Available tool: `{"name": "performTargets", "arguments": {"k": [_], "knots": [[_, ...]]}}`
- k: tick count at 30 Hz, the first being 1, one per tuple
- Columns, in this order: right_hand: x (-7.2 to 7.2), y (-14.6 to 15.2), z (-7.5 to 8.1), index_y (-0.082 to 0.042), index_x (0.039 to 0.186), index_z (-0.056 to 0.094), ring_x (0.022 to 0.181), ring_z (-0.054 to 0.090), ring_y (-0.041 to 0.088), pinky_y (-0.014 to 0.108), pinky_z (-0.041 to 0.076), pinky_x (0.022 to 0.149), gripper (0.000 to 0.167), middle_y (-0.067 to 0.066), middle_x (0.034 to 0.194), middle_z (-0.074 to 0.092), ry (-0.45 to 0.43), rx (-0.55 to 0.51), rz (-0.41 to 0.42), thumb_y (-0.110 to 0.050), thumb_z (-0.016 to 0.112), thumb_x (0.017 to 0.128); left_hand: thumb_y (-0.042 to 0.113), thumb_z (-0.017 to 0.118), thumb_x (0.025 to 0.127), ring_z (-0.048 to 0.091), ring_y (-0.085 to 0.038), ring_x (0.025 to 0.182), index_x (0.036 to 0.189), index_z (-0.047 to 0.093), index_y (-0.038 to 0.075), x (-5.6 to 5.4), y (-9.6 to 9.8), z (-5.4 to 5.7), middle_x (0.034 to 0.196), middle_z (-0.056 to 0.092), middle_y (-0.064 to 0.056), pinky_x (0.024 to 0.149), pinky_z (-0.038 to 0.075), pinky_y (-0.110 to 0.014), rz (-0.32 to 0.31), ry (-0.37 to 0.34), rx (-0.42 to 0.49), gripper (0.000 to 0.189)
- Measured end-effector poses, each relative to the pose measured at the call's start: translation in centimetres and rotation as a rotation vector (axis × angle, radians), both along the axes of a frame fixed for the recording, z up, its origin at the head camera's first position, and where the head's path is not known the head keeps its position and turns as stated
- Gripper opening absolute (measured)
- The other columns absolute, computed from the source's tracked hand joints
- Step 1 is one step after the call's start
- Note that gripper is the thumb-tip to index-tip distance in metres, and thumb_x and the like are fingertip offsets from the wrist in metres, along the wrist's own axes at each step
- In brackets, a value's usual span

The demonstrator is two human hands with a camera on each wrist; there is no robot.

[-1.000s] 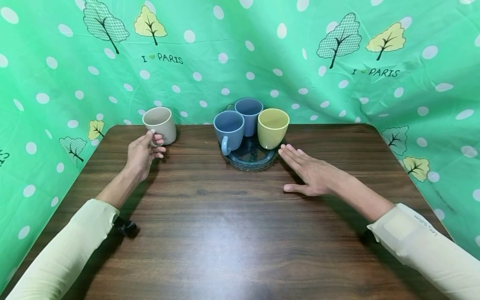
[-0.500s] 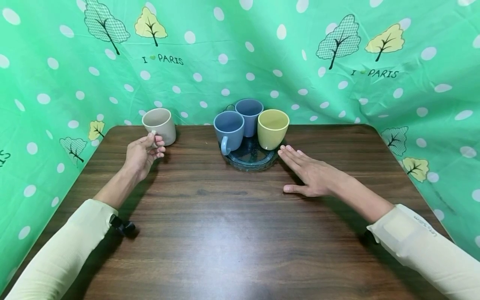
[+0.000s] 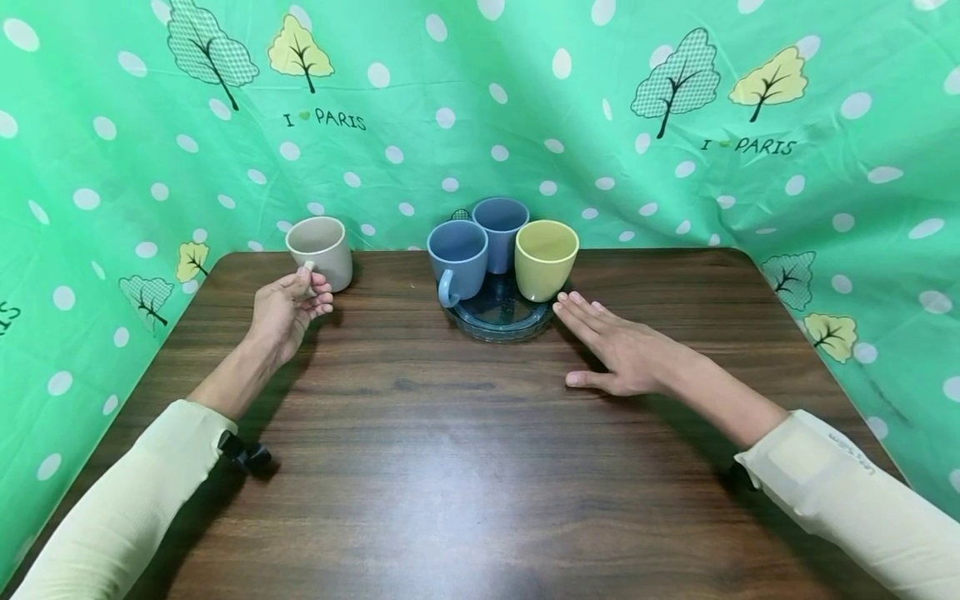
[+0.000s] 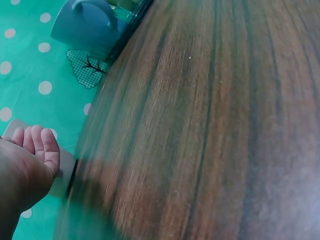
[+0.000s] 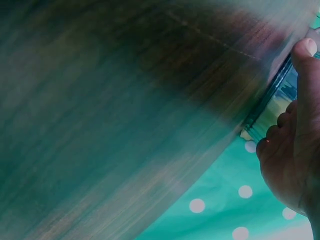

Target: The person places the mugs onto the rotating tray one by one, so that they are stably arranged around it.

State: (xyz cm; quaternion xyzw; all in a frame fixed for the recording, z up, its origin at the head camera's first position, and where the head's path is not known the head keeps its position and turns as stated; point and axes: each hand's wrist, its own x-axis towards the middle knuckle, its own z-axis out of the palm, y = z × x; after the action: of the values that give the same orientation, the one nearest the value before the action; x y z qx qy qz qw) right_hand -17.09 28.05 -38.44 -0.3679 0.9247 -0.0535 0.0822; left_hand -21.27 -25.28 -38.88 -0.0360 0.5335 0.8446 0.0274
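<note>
In the head view, my left hand (image 3: 283,312) pinches the handle of a light grey mug (image 3: 322,250) standing at the table's back left. Its fingers partly cover the handle. A round dark glass tray (image 3: 502,329) sits at the back middle. On it stand a blue mug (image 3: 461,267) with its handle toward me, a second blue cup (image 3: 501,237) behind, and a yellow cup (image 3: 546,258) on the right. My right hand (image 3: 626,350) lies flat with straight fingers, its fingertips at the tray's right rim. Whether they touch it I cannot tell for sure.
The dark wooden table (image 3: 420,467) stretches toward me from the mugs. A green cloth (image 3: 480,108) with white dots and printed trees hangs right behind the table's back edge and along both sides.
The tray with its cups has turned very slightly: the front blue mug's handle shifts left, the rear cup right. My right fingertips move a touch nearer me. The left hand keeps its hold.
</note>
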Motion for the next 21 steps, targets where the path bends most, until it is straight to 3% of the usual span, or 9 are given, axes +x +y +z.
{"name": "performTargets", "arguments": {"k": [16,21], "knots": [[0.4,-0.3,0.0,-0.003,0.180,0.015,0.179,0.010,0.040,0.062,0.023,0.143,0.106,0.018,0.191,0.010,-0.012,-0.014,-0.002,-0.056,0.072,0.109,0.019,0.058,0.117,0.073,-0.019,0.083,0.101,0.076,0.000,1.0,0.5,0.3,0.091,0.078,-0.008,0.077,0.066,-0.028,-0.044,0.035,0.056,0.030],[0.5,-0.4,0.1,-0.003,0.180,0.015,0.178,0.011,0.041,0.063,0.023,0.143,0.105,0.019,0.191,0.011,-0.010,-0.016,-0.001,-0.055,0.072,0.109,0.018,0.058,0.117,0.073,-0.019,0.080,0.100,0.076,0.000,1.4,0.9,0.4,0.091,0.079,-0.008,0.077,0.066,-0.027,-0.057,0.042,0.036,0.030]]}}
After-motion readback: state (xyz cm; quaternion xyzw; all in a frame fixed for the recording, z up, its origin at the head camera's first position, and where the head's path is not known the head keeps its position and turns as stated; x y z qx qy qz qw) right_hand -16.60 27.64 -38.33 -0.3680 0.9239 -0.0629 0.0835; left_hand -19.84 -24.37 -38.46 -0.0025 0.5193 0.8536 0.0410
